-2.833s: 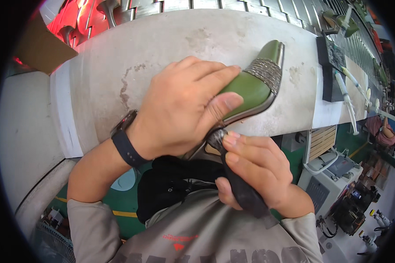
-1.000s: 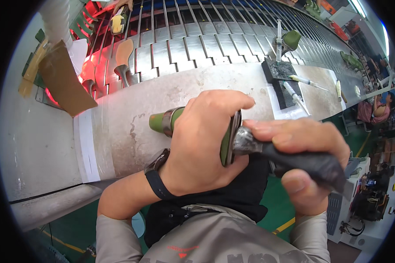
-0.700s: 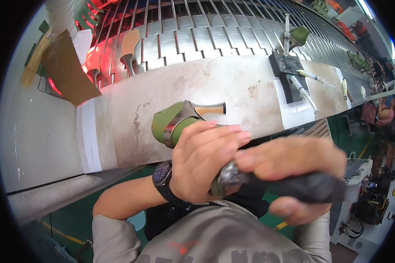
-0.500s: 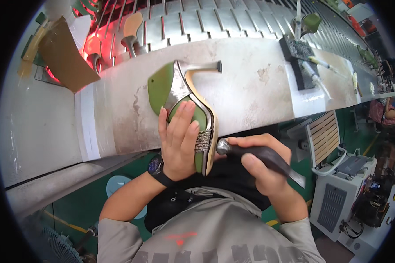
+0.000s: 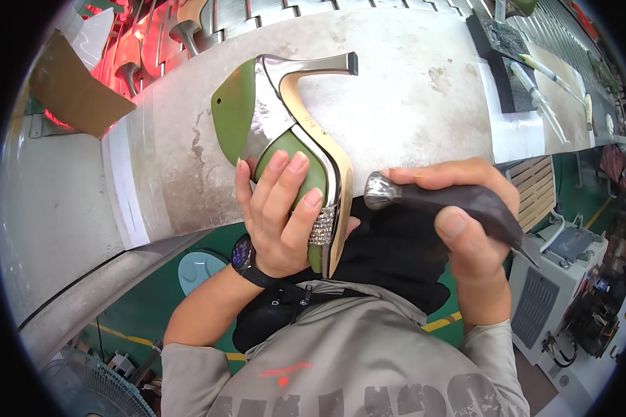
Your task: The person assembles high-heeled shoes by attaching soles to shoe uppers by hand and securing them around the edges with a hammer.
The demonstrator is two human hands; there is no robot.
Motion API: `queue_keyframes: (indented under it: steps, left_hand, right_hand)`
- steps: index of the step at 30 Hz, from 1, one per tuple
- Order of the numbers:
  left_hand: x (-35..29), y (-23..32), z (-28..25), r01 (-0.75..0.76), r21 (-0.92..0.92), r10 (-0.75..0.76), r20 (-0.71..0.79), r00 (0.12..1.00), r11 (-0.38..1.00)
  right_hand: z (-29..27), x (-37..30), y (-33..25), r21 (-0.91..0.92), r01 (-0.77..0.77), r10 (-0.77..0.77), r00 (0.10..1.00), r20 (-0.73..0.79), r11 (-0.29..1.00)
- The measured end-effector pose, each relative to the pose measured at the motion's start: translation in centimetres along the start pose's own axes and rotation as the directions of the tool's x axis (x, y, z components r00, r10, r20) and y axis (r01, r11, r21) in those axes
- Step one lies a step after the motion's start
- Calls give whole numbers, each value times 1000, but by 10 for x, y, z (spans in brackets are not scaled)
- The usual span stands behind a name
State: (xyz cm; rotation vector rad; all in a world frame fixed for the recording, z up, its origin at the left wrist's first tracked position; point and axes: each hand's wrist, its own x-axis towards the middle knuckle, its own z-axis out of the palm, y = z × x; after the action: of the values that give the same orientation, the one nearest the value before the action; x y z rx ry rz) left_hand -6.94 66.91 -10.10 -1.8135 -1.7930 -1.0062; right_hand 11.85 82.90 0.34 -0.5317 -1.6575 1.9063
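Note:
A high-heeled shoe (image 5: 337,167) with silver heel and a sparkling strap sits on a green shoe last (image 5: 233,115), tilted on its side with the pale sole facing right. My left hand (image 5: 282,226) is wrapped round its front part, fingers across the green last and the strap, thumb behind the sole. To the right of the sole, my right hand (image 5: 476,208) grips a cobbler's hammer (image 5: 459,205) by its dark head. The hammer's round metal face points at the sole with a gap between them. Its handle is hidden.
A pale worktop (image 5: 396,83) runs across in front of me. Brushes (image 5: 539,97) lie by a black block (image 5: 515,87) at the right. More heeled shoe parts (image 5: 186,35) stand on the slatted metal conveyor under red light. Brown cardboard (image 5: 80,83) stands at the left.
My right hand and the hammer have moved right, away from the sole. The shoe has risen slightly in view, still in my left hand. The whole view has shifted a little.

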Motion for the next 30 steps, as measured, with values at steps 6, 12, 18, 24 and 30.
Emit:
queue_keyframes:
  steps: [6,12,18,24,30]
  left_hand:
    - [2,2,6,69,-36,-72,-107,992,997]
    - [3,4,2,105,-98,-112,-76,991,990]
    - [2,3,0,89,-67,-94,-81,992,994]
    - [6,3,-3,33,-2,-33,22,999,999]
    - [-3,-2,-2,19,-16,-19,30,999,1000]
  right_hand:
    - [7,23,-5,-229,39,8,980,200,973]
    - [11,37,-23,-423,265,-75,906,416,867]
    - [29,19,-19,-464,438,-234,870,435,770]
    - [43,-31,-2,-425,424,-202,856,475,799]
    - [19,-35,-15,-298,151,-44,940,337,943]
